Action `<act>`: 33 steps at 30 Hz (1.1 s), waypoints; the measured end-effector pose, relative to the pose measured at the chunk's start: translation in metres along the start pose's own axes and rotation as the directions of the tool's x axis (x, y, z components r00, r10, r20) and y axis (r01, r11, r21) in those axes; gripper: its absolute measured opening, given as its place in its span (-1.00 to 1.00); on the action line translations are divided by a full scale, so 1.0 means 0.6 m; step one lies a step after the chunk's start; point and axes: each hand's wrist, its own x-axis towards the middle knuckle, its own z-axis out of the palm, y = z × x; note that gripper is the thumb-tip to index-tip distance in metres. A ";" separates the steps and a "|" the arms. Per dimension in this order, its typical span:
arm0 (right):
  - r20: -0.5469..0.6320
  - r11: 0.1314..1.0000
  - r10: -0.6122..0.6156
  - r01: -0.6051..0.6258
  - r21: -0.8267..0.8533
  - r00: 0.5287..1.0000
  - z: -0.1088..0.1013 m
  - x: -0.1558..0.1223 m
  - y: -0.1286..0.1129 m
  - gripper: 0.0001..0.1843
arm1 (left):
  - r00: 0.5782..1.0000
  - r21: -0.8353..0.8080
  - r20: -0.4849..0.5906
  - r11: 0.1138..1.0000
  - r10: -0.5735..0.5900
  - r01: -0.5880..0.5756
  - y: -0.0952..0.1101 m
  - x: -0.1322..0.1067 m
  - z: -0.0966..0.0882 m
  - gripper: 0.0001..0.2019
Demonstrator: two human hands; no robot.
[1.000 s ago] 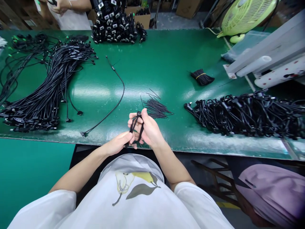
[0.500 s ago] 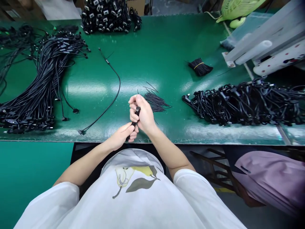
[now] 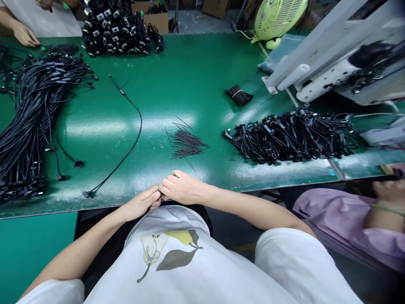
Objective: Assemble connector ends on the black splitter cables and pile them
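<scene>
The person's left hand [image 3: 142, 204] and right hand [image 3: 179, 187] meet at the lower centre of the frame, by the table's near edge, fingers curled and closed together around a black cable [image 3: 161, 196]; only a dark sliver of it shows, so its shape there cannot be told. Just above the right hand, a loose pile of thin black ties [image 3: 188, 143] lies on the green table [image 3: 190, 80], a few strays apart from it. Left of centre, a single black cable [image 3: 140, 122] lies in a curve. Farther out, a thick heap of long cables [image 3: 34, 101] fills the left side, and a row of coiled cables [image 3: 287, 137] stretches across the right. Above that row sits a tie bundle [image 3: 240, 96] with a yellow band. A pile of cables with pale plugs [image 3: 114, 29] stands at the upper left, beyond it a co-worker's hand [image 3: 25, 34]; a green fan [image 3: 280, 19] stands at upper right, and a purple garment [image 3: 335, 215] shows at lower right.
</scene>
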 end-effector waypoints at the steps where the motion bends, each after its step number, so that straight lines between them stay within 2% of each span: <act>1: -0.006 1.000 0.000 0.000 -0.021 1.000 0.001 -0.001 0.001 -0.66 | 1.000 -0.011 -0.010 1.000 -0.017 0.017 0.000 0.000 0.000 -0.60; 3: -0.013 0.999 -0.003 0.002 -0.042 1.000 0.002 -0.003 0.003 -0.66 | 0.999 0.019 -0.034 0.999 -0.035 0.035 0.002 -0.001 0.000 -0.59; 5: -0.010 0.999 -0.011 0.010 -0.035 1.000 0.005 -0.002 0.006 -0.65 | 0.998 0.142 -0.062 0.990 -0.017 0.026 0.007 -0.001 -0.001 -0.59; 8: 0.051 1.000 -0.013 0.014 -0.009 0.999 0.013 0.003 0.012 -0.69 | 0.988 0.418 -0.153 0.908 0.028 0.039 0.016 0.003 -0.004 -0.65; 10: 0.108 1.000 -0.016 0.015 0.005 0.994 0.020 0.009 0.015 -0.72 | 0.980 0.518 -0.196 0.852 0.035 0.074 0.021 0.008 -0.007 -0.68; 13: 0.164 0.999 -0.004 -0.003 0.044 0.986 0.027 0.019 0.016 -0.74 | 0.987 0.501 -0.162 0.862 0.000 0.082 0.018 0.018 -0.013 -0.66; 15: 0.159 0.996 0.002 -0.016 0.087 0.987 0.028 0.022 0.017 -0.74 | 0.989 0.445 -0.145 0.891 -0.029 0.091 0.008 0.023 -0.015 -0.65; 17: 0.078 0.990 0.030 -0.041 0.137 0.996 0.025 0.013 0.020 -0.77 | 0.985 0.356 -0.168 0.930 -0.031 0.090 -0.006 0.025 -0.017 -0.63; 18: 0.007 0.982 0.085 -0.085 0.167 0.996 0.024 0.003 0.023 -0.77 | 0.979 0.284 -0.202 0.956 -0.018 0.076 -0.013 0.024 -0.018 -0.62; 19: -0.073 0.963 0.198 -0.180 0.201 0.977 0.024 -0.011 0.027 -0.73 | 0.967 0.190 -0.253 0.981 0.003 0.047 -0.020 0.024 -0.021 -0.61; 20: -0.140 0.913 0.368 -0.328 0.242 0.919 0.026 -0.028 0.030 -0.70 | 0.947 0.079 -0.320 0.997 0.025 0.001 -0.025 0.023 -0.023 -0.61; 21: -0.176 0.818 0.557 -0.500 0.285 0.812 0.030 -0.047 0.034 -0.70 | 0.919 -0.037 -0.392 0.998 0.038 -0.057 -0.028 0.023 -0.026 -0.63; 22: -0.178 0.690 0.717 -0.652 0.313 0.674 0.036 -0.066 0.036 -0.74 | 0.890 -0.145 -0.455 0.982 0.040 -0.118 -0.029 0.023 -0.029 -0.64; 23: -0.155 0.561 0.826 -0.763 0.320 0.542 0.044 -0.083 0.038 -0.79 | 0.867 -0.235 -0.497 0.956 0.035 -0.173 -0.028 0.025 -0.030 -0.65; 24: -0.117 0.465 0.884 -0.832 0.303 0.452 0.053 -0.098 0.039 -0.84 | 0.857 -0.305 -0.515 0.928 0.029 -0.215 -0.026 0.027 -0.030 -0.65; 25: -0.073 0.420 0.906 -0.867 0.268 0.417 0.063 -0.109 0.039 -0.87 | 0.860 -0.356 -0.509 0.904 0.024 -0.236 -0.023 0.031 -0.029 -0.65; 27: -0.007 0.431 0.899 -0.883 0.185 0.438 0.079 -0.119 0.039 -0.88 | 0.886 -0.420 -0.463 0.878 0.011 -0.231 -0.015 0.039 -0.022 -0.64; 30: 0.022 0.465 0.883 -0.881 0.090 0.469 0.085 -0.116 0.039 -0.87 | 0.915 -0.428 -0.402 0.880 0.019 -0.207 -0.002 0.050 -0.008 -0.63; 33: 0.030 0.453 0.884 -0.871 0.190 0.466 0.070 -0.105 0.035 -0.88 | 0.926 -0.410 -0.372 0.884 0.061 -0.223 0.007 0.054 0.004 -0.63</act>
